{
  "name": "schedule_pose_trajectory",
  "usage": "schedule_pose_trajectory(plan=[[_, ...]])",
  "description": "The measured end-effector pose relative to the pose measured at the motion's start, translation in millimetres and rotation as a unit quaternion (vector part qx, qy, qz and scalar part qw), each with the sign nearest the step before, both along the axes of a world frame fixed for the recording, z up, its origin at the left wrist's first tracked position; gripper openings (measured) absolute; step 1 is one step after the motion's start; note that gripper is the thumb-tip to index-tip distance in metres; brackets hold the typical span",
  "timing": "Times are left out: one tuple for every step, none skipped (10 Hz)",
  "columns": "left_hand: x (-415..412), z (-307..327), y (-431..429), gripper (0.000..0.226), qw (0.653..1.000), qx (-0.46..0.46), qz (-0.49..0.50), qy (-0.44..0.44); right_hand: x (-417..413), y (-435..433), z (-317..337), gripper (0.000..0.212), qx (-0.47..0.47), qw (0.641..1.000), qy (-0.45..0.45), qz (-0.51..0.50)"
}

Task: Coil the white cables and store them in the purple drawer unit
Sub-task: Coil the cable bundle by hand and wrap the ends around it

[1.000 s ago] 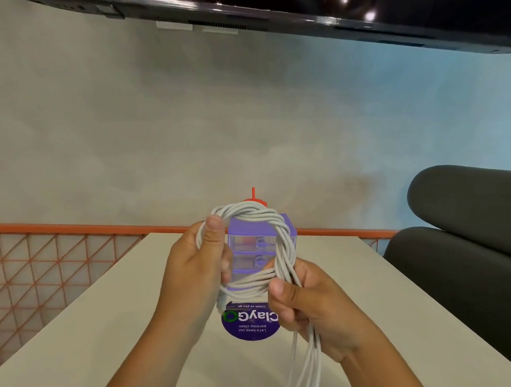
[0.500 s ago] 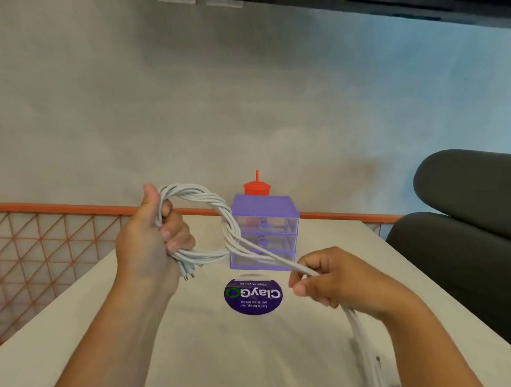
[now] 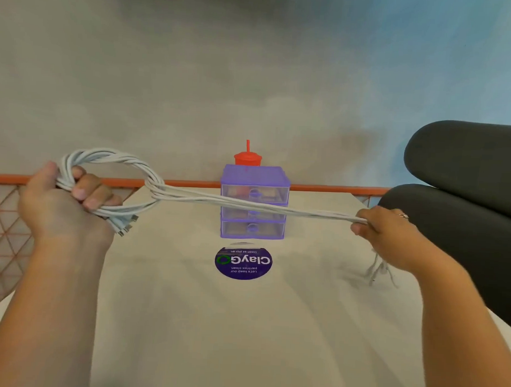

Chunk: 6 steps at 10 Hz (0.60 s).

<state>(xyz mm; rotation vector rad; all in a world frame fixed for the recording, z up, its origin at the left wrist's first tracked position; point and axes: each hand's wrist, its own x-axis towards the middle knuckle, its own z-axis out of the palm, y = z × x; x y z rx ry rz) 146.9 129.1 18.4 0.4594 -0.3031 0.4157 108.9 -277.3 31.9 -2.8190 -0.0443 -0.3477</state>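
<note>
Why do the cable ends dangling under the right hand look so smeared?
Head view: the loose ends of the white cables below the right hand are streaked, probably motion blur. The purple drawer unit and round sticker look fairly crisp. The light is soft, with only faint shadows on the table. The wide lens bows the forearms outward.

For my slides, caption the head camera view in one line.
Left hand grips looped white cables; right hand holds them taut in front of the purple drawer unit.
</note>
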Motion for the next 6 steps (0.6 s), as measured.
schedule_pose_trajectory(plan=[[-41, 24, -26, 0.035, 0.993, 0.035, 0.056, 0.094, 20, -2, -26, 0.023, -0.124, 0.986, -0.068, -0.094], [-35, 25, -34, 0.047, 0.99, 0.084, 0.071, 0.084, 30, 2, -40, 0.024, -0.031, 0.981, -0.127, -0.142], [-39, 26, -39, 0.045, 0.99, 0.085, 0.074, 0.08, 34, 2, -53, 0.026, 0.037, 0.977, -0.096, -0.186], [-37, 26, -36, 0.043, 0.989, 0.101, 0.072, 0.082, 36, -3, -73, 0.031, 0.082, 0.972, -0.061, -0.213], [-39, 29, -41, 0.043, 0.989, 0.097, 0.073, 0.087, 37, -13, -88, 0.023, 0.102, 0.964, -0.059, -0.24], [-42, 34, -48, 0.041, 0.988, 0.107, 0.071, 0.086, 36, -20, -91, 0.013, 0.145, 0.95, -0.09, -0.262]])
